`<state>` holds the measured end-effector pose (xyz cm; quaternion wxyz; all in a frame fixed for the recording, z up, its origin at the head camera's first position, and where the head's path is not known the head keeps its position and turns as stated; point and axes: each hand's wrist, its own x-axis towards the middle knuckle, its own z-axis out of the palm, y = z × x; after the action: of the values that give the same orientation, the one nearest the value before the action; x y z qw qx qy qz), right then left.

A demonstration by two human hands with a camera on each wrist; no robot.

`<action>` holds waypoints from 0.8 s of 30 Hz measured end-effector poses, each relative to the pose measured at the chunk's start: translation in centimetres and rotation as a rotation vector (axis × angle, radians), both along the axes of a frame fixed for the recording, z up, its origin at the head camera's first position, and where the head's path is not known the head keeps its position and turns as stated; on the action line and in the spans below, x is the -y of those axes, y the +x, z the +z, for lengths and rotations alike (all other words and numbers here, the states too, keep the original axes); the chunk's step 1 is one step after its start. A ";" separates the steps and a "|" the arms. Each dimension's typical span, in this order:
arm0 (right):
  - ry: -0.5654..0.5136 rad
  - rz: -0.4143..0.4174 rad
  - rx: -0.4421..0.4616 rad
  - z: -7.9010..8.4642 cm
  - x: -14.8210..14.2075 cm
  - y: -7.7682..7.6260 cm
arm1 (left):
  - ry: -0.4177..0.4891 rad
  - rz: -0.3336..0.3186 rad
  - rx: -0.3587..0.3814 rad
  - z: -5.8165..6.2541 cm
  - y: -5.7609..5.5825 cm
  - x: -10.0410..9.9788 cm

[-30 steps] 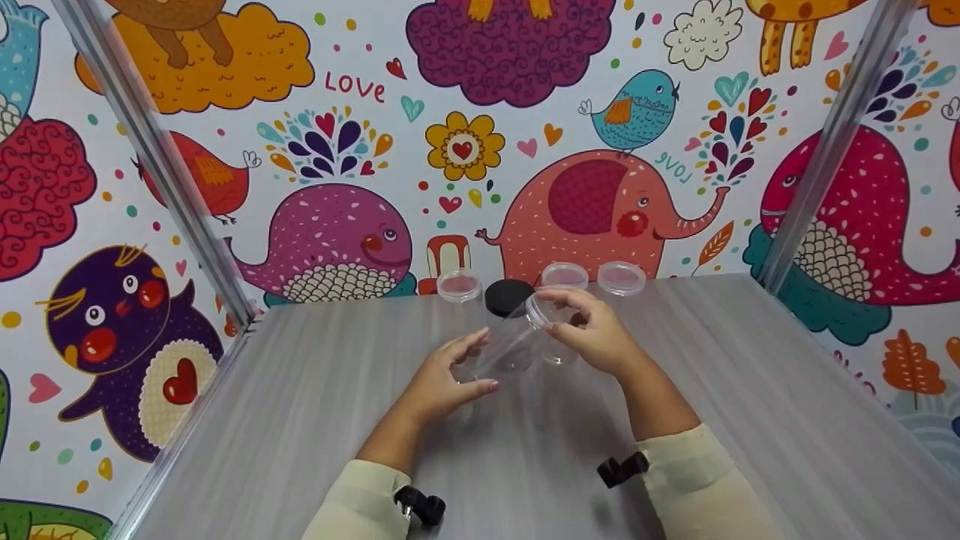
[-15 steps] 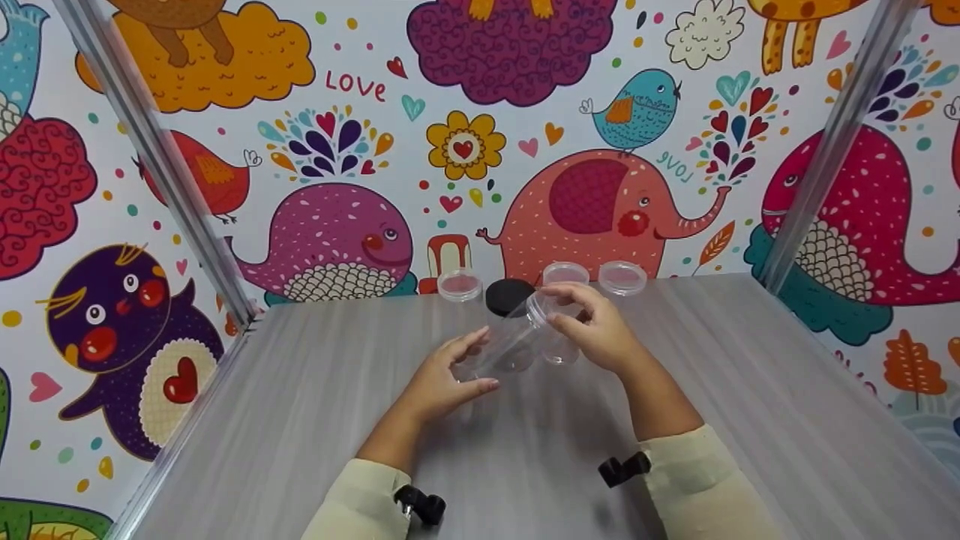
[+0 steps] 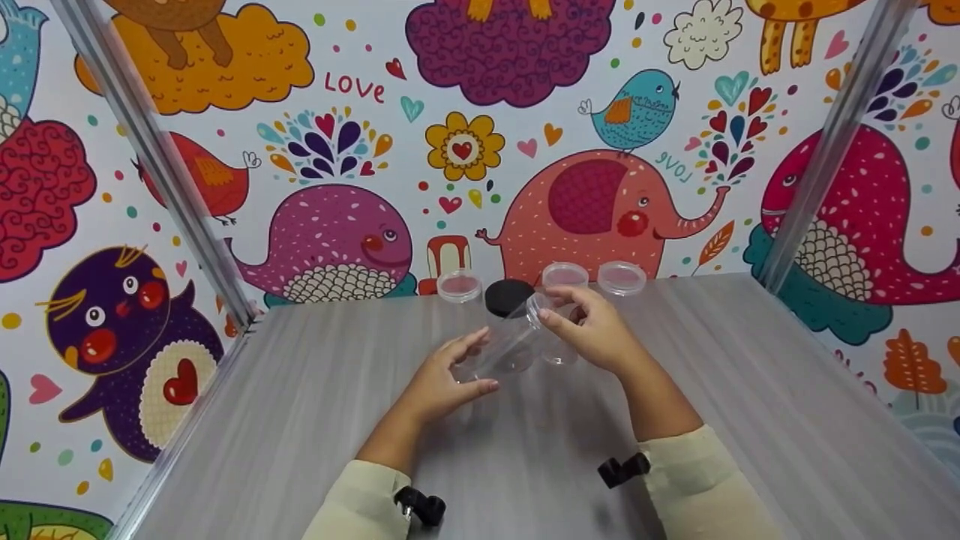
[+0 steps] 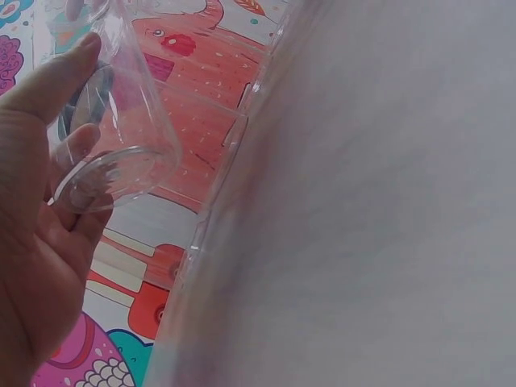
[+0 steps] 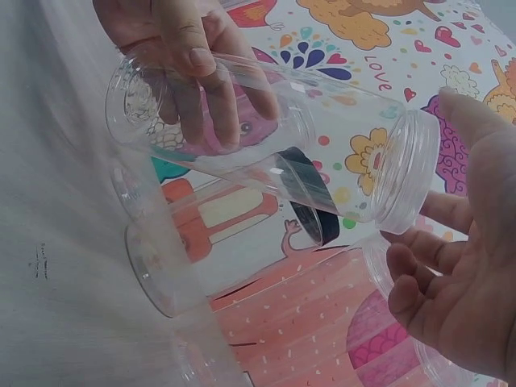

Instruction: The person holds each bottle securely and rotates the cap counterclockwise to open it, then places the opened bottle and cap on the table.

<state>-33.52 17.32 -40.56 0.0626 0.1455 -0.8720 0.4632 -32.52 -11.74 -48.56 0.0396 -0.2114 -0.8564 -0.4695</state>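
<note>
A clear plastic jar (image 5: 322, 129) with a clear screw lid (image 5: 411, 173) is tilted in the air between both hands. Its base rests in my left hand (image 3: 448, 377), whose thumb and fingers curve around the lower end, as the left wrist view also shows. My right hand (image 3: 592, 330) is at the raised end, with thumb and fingers around the lid's rim. Just behind stands an upright clear jar with a black lid (image 3: 510, 298), partly hidden by the tilted one. Close by the right fingers is another clear jar (image 3: 559, 351).
Clear-lidded jars line the back of the grey table (image 3: 300, 420): one jar (image 3: 459, 286) on the left, one jar (image 3: 621, 279) on the right. A patterned wall (image 3: 337, 232) rises behind them. Metal posts (image 3: 180, 195) stand at both sides.
The fingers and thumb of my right hand have shifted slightly around the lid, the thumb going a little up and left. My left hand and the standing jars have stayed put.
</note>
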 end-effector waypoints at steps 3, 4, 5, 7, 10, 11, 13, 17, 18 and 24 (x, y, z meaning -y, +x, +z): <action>0.000 0.012 -0.007 -0.1 0.0 0.0 | -0.007 0.001 -0.010 0.0 0.0 0.0; -0.003 0.017 -0.011 -0.1 0.0 0.0 | -0.008 0.002 -0.012 0.0 0.0 0.0; -0.010 0.026 -0.017 -0.1 -0.1 0.0 | -0.010 0.002 -0.013 0.0 0.0 0.0; -0.028 0.043 -0.028 -0.1 -0.1 0.0 | -0.009 0.000 -0.013 0.0 0.0 0.0; -0.049 0.065 -0.046 -0.1 -0.1 0.1 | -0.004 -0.003 -0.008 0.0 0.0 0.0; -0.055 0.071 -0.050 -0.1 -0.2 0.1 | -0.003 -0.003 -0.007 0.0 0.0 0.0; -0.059 0.078 -0.059 -0.1 -0.2 0.1 | -0.002 -0.002 -0.008 0.0 0.0 0.0; -0.080 0.102 -0.071 -0.2 -0.3 0.1 | -0.004 -0.001 -0.014 -0.1 -0.1 0.1; -0.088 0.114 -0.073 -0.2 -0.3 0.1 | -0.003 -0.002 -0.015 -0.1 -0.1 0.1; -0.122 0.163 -0.095 -0.1 -0.2 0.1 | 0.008 -0.021 -0.037 -0.2 -0.2 0.2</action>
<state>-33.39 17.53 -40.62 0.0747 0.2334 -0.8236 0.5114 -32.72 -11.89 -48.77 0.0516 -0.2288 -0.8513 -0.4694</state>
